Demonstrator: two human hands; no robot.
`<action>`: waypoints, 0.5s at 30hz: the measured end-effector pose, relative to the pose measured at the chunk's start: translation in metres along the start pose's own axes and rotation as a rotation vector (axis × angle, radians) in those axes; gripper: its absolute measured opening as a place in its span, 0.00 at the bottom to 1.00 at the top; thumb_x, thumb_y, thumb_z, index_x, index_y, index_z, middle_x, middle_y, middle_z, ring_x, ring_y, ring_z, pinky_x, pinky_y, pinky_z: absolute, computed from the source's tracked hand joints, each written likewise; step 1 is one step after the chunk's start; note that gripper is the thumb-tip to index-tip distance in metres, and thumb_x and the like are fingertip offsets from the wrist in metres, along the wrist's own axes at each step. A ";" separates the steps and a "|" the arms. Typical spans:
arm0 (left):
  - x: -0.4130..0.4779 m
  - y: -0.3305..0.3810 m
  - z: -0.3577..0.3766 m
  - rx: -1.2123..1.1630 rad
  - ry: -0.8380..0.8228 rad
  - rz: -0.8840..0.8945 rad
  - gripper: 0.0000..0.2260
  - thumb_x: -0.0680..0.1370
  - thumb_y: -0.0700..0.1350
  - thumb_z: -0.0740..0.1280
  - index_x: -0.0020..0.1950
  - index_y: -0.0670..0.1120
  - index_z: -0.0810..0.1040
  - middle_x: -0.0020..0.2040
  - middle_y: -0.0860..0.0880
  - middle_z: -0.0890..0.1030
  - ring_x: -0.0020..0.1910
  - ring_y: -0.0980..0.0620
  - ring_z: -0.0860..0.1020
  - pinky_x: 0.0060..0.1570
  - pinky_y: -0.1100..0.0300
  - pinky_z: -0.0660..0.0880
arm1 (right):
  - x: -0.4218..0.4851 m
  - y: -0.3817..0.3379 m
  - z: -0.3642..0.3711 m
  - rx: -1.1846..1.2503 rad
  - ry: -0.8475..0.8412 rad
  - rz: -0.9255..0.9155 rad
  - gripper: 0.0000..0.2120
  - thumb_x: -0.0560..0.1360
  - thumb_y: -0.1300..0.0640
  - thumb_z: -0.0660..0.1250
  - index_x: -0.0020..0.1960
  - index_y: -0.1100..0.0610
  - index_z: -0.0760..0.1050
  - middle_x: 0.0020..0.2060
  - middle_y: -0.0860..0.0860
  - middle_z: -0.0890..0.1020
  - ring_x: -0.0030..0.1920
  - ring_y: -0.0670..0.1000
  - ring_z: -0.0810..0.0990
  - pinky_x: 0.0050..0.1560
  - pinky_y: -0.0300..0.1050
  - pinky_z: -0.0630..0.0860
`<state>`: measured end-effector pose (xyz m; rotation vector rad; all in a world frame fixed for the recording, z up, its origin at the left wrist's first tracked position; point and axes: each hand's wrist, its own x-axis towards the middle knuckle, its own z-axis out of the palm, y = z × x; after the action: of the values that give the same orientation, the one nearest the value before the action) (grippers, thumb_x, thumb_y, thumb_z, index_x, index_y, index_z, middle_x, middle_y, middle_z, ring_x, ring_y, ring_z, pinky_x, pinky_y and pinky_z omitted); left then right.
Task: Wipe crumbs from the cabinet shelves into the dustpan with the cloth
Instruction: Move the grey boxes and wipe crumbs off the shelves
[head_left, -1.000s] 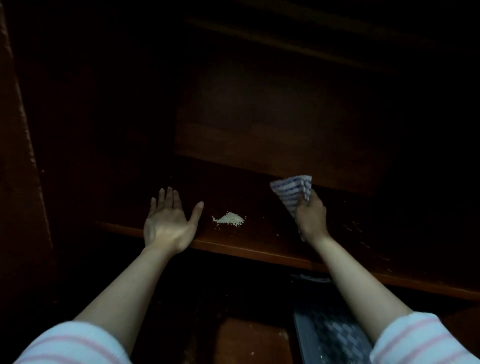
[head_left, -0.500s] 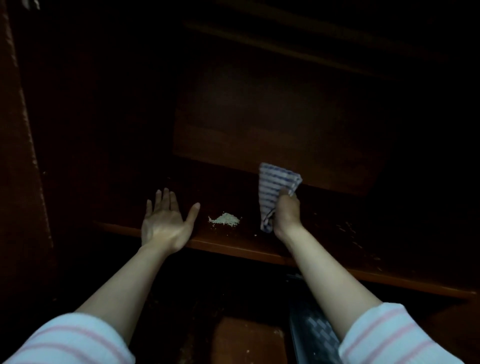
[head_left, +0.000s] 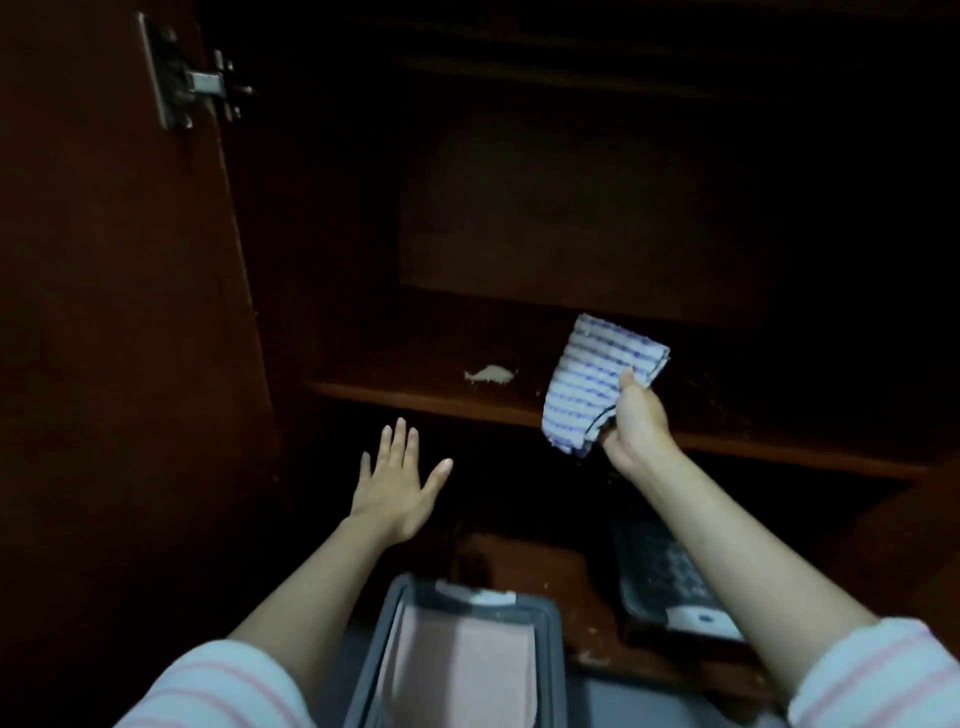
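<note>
A small pale heap of crumbs lies on the dark wooden cabinet shelf near its front edge. My right hand grips a blue-and-white striped cloth, held up just right of the crumbs and in front of the shelf edge. My left hand is below the shelf edge, fingers spread, holding nothing. A grey dustpan with a pinkish inside sits low in the middle, beneath my arms.
The open cabinet door with a metal hinge stands at the left. A dark patterned tray-like thing lies on the lower shelf at the right. The cabinet interior behind is dark.
My left hand has come off the shelf and dropped below its edge. My right hand has lifted the cloth off the shelf. The view has tilted down, showing the dustpan.
</note>
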<state>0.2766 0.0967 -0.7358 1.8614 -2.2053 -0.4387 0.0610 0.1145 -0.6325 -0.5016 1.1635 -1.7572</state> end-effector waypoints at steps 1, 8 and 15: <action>-0.015 -0.002 0.005 -0.012 -0.015 -0.031 0.33 0.80 0.61 0.46 0.77 0.43 0.41 0.76 0.47 0.36 0.75 0.51 0.35 0.73 0.51 0.40 | -0.012 0.002 -0.005 -0.015 -0.009 -0.002 0.16 0.83 0.57 0.52 0.67 0.61 0.68 0.60 0.58 0.77 0.60 0.58 0.76 0.58 0.55 0.73; -0.109 -0.018 0.073 -0.092 -0.028 -0.101 0.25 0.80 0.53 0.57 0.71 0.38 0.62 0.74 0.40 0.59 0.73 0.43 0.57 0.70 0.53 0.57 | -0.065 0.046 -0.053 -0.257 0.006 0.071 0.16 0.83 0.57 0.52 0.66 0.61 0.69 0.60 0.57 0.78 0.56 0.57 0.79 0.56 0.53 0.74; -0.186 -0.005 0.113 -0.308 0.012 -0.367 0.16 0.79 0.49 0.60 0.58 0.37 0.69 0.57 0.38 0.75 0.58 0.39 0.74 0.50 0.55 0.69 | -0.097 0.098 -0.095 -0.458 -0.013 0.174 0.16 0.83 0.54 0.53 0.65 0.61 0.71 0.55 0.56 0.80 0.48 0.54 0.79 0.49 0.47 0.75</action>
<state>0.2732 0.2881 -0.8386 2.0778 -1.6671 -0.7798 0.0838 0.2343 -0.7476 -0.6566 1.5595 -1.3360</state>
